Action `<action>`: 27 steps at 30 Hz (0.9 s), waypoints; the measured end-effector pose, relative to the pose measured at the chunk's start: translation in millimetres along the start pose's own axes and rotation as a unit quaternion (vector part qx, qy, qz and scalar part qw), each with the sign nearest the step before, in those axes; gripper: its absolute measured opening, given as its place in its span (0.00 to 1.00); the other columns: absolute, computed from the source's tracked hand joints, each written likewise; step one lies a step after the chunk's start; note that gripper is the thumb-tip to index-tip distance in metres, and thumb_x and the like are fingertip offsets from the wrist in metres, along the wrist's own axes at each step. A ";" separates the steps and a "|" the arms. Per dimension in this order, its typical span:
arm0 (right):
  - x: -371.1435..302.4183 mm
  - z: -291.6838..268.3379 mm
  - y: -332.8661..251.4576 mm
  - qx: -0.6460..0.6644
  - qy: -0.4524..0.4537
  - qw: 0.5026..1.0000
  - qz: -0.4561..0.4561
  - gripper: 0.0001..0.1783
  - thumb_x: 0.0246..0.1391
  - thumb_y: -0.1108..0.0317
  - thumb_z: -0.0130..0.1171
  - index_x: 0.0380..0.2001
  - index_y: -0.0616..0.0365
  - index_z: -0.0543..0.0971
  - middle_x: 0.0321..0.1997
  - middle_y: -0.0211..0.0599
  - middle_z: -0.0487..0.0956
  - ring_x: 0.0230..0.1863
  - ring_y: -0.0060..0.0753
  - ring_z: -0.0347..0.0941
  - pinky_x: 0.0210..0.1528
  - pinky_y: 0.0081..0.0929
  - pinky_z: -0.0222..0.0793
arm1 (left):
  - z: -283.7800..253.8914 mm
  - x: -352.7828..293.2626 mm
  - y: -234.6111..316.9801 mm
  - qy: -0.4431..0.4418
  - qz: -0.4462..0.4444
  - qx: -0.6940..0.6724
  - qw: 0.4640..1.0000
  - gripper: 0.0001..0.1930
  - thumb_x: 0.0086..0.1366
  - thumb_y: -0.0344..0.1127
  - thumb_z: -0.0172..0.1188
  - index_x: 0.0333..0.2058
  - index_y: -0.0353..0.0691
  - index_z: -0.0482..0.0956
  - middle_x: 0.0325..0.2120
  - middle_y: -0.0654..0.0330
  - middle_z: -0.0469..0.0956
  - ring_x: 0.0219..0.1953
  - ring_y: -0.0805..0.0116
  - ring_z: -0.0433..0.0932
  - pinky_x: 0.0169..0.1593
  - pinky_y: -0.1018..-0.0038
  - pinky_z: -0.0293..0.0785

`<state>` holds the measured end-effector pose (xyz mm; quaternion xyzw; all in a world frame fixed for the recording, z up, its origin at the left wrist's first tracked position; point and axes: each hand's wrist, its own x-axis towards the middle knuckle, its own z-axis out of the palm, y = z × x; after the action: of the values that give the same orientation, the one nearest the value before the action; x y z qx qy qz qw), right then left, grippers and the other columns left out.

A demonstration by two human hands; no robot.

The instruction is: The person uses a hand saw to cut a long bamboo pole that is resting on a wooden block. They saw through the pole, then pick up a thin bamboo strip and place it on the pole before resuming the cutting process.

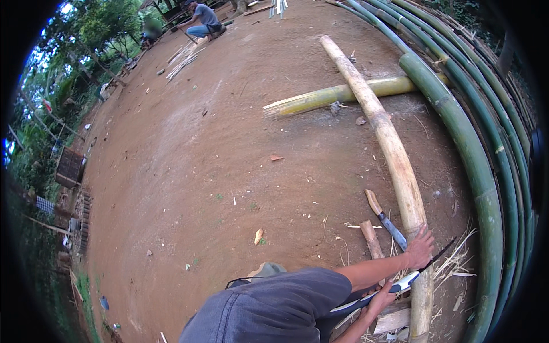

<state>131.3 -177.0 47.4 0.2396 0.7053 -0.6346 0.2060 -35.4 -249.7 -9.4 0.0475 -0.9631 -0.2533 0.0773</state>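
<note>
A long pale bamboo pole (394, 151) runs down the right half of the view. My left hand (420, 251) rests on top of it, fingers spread over its curve. Just below, my right hand (382, 297) is closed around the white and black handle of a saw (407, 281). The saw's thin dark blade crosses the pole and points up to the right. A knife with a wooden handle (374, 203) lies on the dirt beside the pole, its blade tip near my left wrist. A short piece of wood (372, 239) sits beneath my left forearm.
Thick green bamboo poles (474, 143) lie stacked along the right. A yellowish bamboo piece (314, 102) lies crosswise under the pale pole's far part. Shavings (457, 260) litter the ground by my hands. Far off, a person (205, 22) crouches near split strips (184, 63).
</note>
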 end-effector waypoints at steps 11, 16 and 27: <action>-0.3 3.3 1.3 -0.003 0.006 1.000 0.010 0.22 0.67 0.50 0.53 0.37 0.60 0.63 0.21 0.32 0.64 0.12 0.24 0.63 0.08 0.25 0.61 | 7.6 -0.4 0.6 0.049 -0.003 0.001 0.999 0.23 0.58 0.50 0.54 0.41 0.37 0.84 0.51 0.49 0.73 0.67 0.49 0.59 0.74 0.42 0.27; -5.4 3.8 -6.8 -0.012 -0.002 1.000 -0.001 0.23 0.67 0.50 0.53 0.37 0.61 0.64 0.21 0.32 0.65 0.13 0.24 0.63 0.09 0.25 0.61 | -3.5 1.8 4.1 0.013 -0.006 -0.007 1.000 0.24 0.58 0.51 0.54 0.43 0.38 0.83 0.51 0.50 0.73 0.67 0.49 0.59 0.74 0.42 0.26; -8.5 7.9 -6.7 -0.005 0.002 1.000 -0.002 0.23 0.67 0.50 0.52 0.34 0.62 0.66 0.19 0.32 0.66 0.13 0.24 0.63 0.10 0.25 0.61 | 0.9 1.0 2.2 0.037 -0.002 -0.017 0.999 0.23 0.57 0.49 0.54 0.40 0.36 0.84 0.49 0.49 0.73 0.67 0.49 0.60 0.74 0.42 0.27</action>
<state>134.0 -186.0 56.9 0.2384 0.7095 -0.6309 0.2042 -36.6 -247.5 -9.0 0.0577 -0.9549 -0.2683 0.1130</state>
